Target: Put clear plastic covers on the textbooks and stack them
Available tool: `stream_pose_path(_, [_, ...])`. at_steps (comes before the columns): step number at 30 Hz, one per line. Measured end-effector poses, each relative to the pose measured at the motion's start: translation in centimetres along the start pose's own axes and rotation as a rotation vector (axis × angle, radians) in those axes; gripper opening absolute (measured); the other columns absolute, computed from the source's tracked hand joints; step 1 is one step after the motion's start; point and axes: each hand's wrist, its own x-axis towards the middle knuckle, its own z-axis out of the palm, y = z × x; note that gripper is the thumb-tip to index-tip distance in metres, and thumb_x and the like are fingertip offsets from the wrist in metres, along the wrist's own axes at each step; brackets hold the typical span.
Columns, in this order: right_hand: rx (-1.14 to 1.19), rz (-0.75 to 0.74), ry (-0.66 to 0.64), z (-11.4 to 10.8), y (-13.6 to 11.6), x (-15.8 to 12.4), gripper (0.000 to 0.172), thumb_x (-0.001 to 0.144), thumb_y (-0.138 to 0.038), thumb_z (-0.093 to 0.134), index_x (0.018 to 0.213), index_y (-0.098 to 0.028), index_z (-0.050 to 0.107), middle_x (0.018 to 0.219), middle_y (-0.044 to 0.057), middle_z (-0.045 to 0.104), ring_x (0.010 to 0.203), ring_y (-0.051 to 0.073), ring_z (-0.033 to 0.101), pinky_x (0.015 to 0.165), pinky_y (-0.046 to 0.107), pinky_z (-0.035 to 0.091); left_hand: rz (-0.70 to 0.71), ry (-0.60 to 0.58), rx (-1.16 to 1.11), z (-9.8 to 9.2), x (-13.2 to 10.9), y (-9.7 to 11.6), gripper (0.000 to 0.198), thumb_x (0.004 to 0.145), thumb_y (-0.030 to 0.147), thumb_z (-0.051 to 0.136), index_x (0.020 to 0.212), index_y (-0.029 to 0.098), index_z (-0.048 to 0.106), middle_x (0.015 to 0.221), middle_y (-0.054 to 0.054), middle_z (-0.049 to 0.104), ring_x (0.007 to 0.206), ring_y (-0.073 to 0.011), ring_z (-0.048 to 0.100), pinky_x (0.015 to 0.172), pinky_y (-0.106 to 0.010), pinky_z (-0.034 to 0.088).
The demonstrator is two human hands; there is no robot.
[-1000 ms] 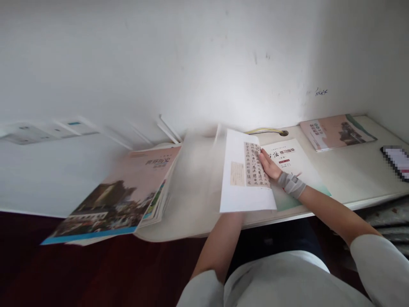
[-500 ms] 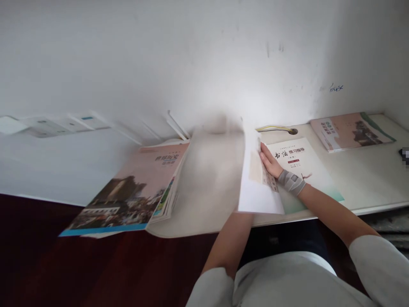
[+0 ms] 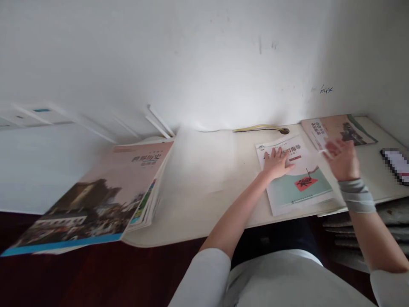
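Nearest me are the pale sleeves, both forearms reaching out over the white desk. My left hand lies open, palm down and fingers spread, on the upper half of the white and teal booklet, gripping nothing. The booklet lies closed and flat near the desk's front edge, right of centre, with a red mark on its lower cover. My right hand hangs above the desk just right of the booklet, fingers loose and apart, holding nothing; it is blurred, and a grey wrap circles the wrist. Well to the left, a stack of books juts past the desk's front edge, a pink cover with a town photograph on top. Between the stack and the booklet lies a pale sheet, too blurred to read. Farther back on the right, another pink book lies flat beyond the right hand; a yellow cable runs along the foot of the white wall into a hole in the desk.
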Motion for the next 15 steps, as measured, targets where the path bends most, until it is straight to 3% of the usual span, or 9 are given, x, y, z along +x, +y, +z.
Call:
stream_pose_path(2, [-0.019, -0.033, 0.107, -1.8, 0.1, -1.5, 0.05, 0.095, -0.042, 0.016, 0.141, -0.023, 0.026, 0.136, 0.014, 0.044, 0.123, 0.022, 0.046, 0.095, 0.046, 0.042, 0.031, -0.027, 0.087, 0.5, 0.4, -0.1, 0.079, 0.08, 0.071, 0.023, 0.143, 0.025, 0.022, 0.153, -0.009, 0.01, 0.139, -0.0367, 0.004, 0.106, -0.062, 0.006])
stream_pose_path(3, [-0.055, -0.083, 0.113, -1.9, -0.1, -2.6, 0.051, 0.094, -0.044, 0.023, 0.141, -0.024, 0.027, 0.139, 0.013, 0.042, 0.128, 0.023, 0.04, 0.101, 0.047, 0.037, 0.036, -0.033, 0.11, 0.6, 0.6, -0.3, 0.078, 0.08, 0.07, 0.022, 0.143, 0.024, 0.022, 0.153, -0.01, 0.01, 0.139, -0.037, 0.004, 0.106, -0.063, 0.007])
stream_pose_path(5, [-0.22, -0.245, -0.093, -0.6, -1.1, -5.3, 0.053, 0.09, -0.046, 0.038, 0.137, -0.023, 0.038, 0.141, 0.012, 0.04, 0.133, 0.026, 0.032, 0.107, 0.049, 0.027, 0.026, -0.029, 0.137, 0.5, 1.2, -0.8, 0.078, 0.081, 0.069, 0.018, 0.144, 0.023, 0.02, 0.153, -0.01, 0.011, 0.138, -0.0368, 0.005, 0.105, -0.063, 0.009])
stream_pose_path(8, [-0.403, -0.358, -0.417, 3.2, -2.3, -9.5, 0.054, 0.086, -0.047, 0.046, 0.133, -0.021, 0.047, 0.143, 0.015, 0.037, 0.134, 0.031, 0.029, 0.108, 0.055, 0.019, -0.023, 0.014, 0.17, -0.3, 2.1, -2.2, 0.078, 0.082, 0.068, 0.014, 0.144, 0.022, 0.02, 0.153, -0.01, 0.013, 0.138, -0.0361, 0.007, 0.105, -0.063, 0.008])
stream_pose_path(10, [-0.481, -0.388, -0.504, 5.1, -2.2, -11.2, 0.052, 0.087, -0.046, 0.045, 0.134, -0.022, 0.045, 0.143, 0.014, 0.037, 0.133, 0.031, 0.031, 0.107, 0.054, 0.02, -0.081, 0.034, 0.177, -0.9, 2.5, -3.5, 0.076, 0.083, 0.067, 0.013, 0.144, 0.022, 0.02, 0.153, -0.01, 0.015, 0.138, -0.0356, 0.008, 0.106, -0.062, 0.008])
stream_pose_path(12, [-0.557, -0.383, -0.496, 5.7, -1.3, -11.9, 0.052, 0.089, -0.045, 0.042, 0.136, -0.023, 0.042, 0.144, 0.013, 0.035, 0.133, 0.03, 0.031, 0.106, 0.054, 0.022, -0.161, 0.027, 0.176, -1.5, 2.5, -4.6, 0.074, 0.084, 0.065, 0.014, 0.144, 0.022, 0.02, 0.153, -0.009, 0.014, 0.138, -0.0353, 0.01, 0.105, -0.061, 0.011])
stream_pose_path(15, [-0.66, -0.325, -0.409, 4.8, 0.7, -11.2, 0.054, 0.087, -0.048, 0.043, 0.135, -0.022, 0.043, 0.144, 0.014, 0.036, 0.131, 0.031, 0.033, 0.105, 0.055, 0.022, -0.244, 0.057, 0.222, -2.4, 0.8, -5.4, 0.071, 0.085, 0.063, 0.021, 0.142, 0.021, 0.026, 0.15, -0.013, 0.023, 0.135, -0.0357, 0.02, 0.103, -0.058, 0.018])
